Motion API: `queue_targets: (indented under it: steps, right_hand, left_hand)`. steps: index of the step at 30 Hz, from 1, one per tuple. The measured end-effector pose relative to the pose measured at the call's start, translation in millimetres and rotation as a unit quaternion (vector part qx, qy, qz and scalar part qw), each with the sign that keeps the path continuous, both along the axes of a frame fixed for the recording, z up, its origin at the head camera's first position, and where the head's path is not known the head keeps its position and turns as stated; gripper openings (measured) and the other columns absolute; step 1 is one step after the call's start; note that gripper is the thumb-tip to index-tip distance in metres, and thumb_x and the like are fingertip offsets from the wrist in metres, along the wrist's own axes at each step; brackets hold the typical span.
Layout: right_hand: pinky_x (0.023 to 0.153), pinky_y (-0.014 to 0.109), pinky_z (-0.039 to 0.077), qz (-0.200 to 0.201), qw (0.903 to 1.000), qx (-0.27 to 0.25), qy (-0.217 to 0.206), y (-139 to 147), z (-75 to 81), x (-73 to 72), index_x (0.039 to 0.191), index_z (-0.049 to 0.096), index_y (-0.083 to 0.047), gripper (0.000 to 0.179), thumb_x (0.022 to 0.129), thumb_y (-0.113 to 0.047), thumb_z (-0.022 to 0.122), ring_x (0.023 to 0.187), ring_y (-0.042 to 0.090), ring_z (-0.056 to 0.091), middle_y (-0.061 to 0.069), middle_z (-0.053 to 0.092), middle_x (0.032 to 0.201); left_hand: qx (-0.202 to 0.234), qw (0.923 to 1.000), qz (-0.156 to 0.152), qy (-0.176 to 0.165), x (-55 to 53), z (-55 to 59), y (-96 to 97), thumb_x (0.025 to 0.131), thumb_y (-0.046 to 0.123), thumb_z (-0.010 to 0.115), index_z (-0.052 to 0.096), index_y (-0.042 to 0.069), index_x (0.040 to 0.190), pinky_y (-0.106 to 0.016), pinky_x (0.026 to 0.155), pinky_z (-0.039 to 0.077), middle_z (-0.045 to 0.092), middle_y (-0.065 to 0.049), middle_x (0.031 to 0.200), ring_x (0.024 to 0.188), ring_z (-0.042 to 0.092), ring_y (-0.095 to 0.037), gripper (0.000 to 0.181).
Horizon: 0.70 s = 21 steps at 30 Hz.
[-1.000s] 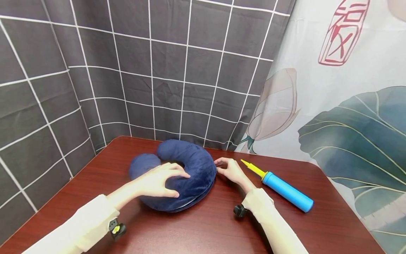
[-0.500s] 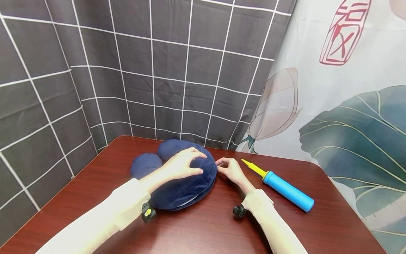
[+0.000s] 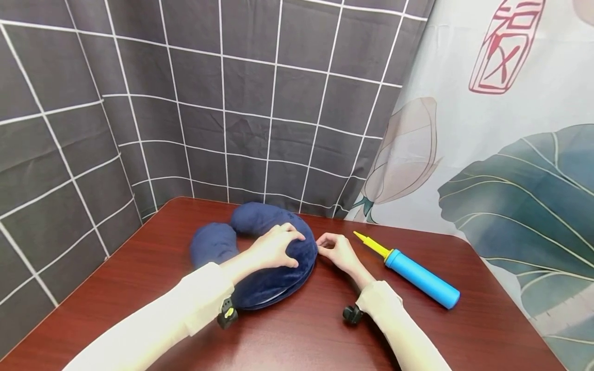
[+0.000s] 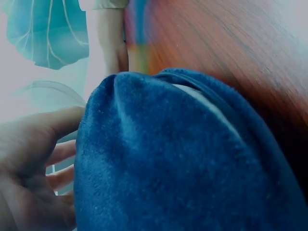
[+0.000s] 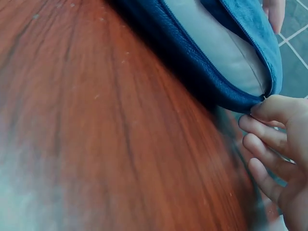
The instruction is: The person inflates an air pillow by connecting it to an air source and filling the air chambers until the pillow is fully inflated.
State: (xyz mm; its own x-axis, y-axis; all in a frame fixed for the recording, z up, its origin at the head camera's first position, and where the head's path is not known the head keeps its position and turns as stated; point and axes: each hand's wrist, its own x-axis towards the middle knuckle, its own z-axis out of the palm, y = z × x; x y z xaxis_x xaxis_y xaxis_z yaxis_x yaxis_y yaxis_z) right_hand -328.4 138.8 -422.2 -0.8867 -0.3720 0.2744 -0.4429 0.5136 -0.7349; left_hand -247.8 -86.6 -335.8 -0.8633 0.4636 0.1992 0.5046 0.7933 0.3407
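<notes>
A navy, plush U-shaped neck pillow (image 3: 269,283) lies on the table, its rounded side toward the right. On top of it rests my left hand (image 3: 276,247), thumb and fingers spread apart over the plush. In the left wrist view, part of the left hand (image 4: 33,163) shows beside the pillow, its fingertips partly hidden. My right hand (image 3: 337,251) is at the pillow's right edge, with thumb and forefinger pinching at the zipper's end, where the small pull is mostly hidden. The zipper gapes along the side, and pale inner material (image 5: 216,43) shows through.
A blue hand pump (image 3: 422,278) with a yellow nozzle lies right of the right hand. The reddish-brown table (image 3: 287,340) meets a dark gridded curtain (image 3: 246,129) at the back. A printed white cloth (image 3: 464,134) hangs at the right.
My left hand has moved rightward across the pillow, from its middle toward the right side, coming down slightly at the last. The right hand stays at the pillow's edge.
</notes>
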Motion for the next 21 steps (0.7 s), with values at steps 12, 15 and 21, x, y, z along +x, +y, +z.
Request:
queue_targets:
  steps: [12, 15, 21]
  right_hand:
    - [0.078, 0.023, 0.053, 0.023, 0.999, 0.02, 0.032, 2.8, 1.4, 13.7, 0.086, 0.068, -0.014, 0.005, 0.089, -0.011, 0.071, 0.076, 0.008, 0.064, 0.001, 0.072, 0.082]
    - [0.077, 0.023, 0.052, 0.023, 0.9987, 0.029, 0.035, 4.9, 2.1, 17.5, 0.086, 0.068, -0.015, 0.006, 0.089, -0.011, 0.07, 0.075, 0.007, 0.062, -0.001, 0.071, 0.08]
    - [0.077, 0.022, 0.051, 0.026, 0.9981, 0.046, 0.033, 9.8, 3.4, 23.8, 0.086, 0.067, -0.019, 0.007, 0.09, -0.013, 0.07, 0.076, 0.006, 0.061, -0.004, 0.07, 0.081]
  left_hand:
    - [-0.022, 0.9989, -0.03, -0.027, 0.0, -0.9, -6.0, 0.074, 0.023, 0.085, 0.066, 0.015, 0.127, -0.043, 0.1, 0.047, 0.058, -0.011, 0.124, 0.111, 0.055, -0.031, 0.057]
    - [-0.026, 0.9986, -0.032, -0.034, -0.4, -1.3, -5.0, 0.074, 0.023, 0.085, 0.067, 0.015, 0.127, -0.042, 0.1, 0.047, 0.058, -0.011, 0.123, 0.11, 0.055, -0.031, 0.057]
    - [-0.029, 0.9981, -0.034, -0.041, -0.7, -2.0, -3.2, 0.074, 0.023, 0.085, 0.067, 0.015, 0.128, -0.041, 0.1, 0.047, 0.058, -0.011, 0.124, 0.111, 0.054, -0.031, 0.057]
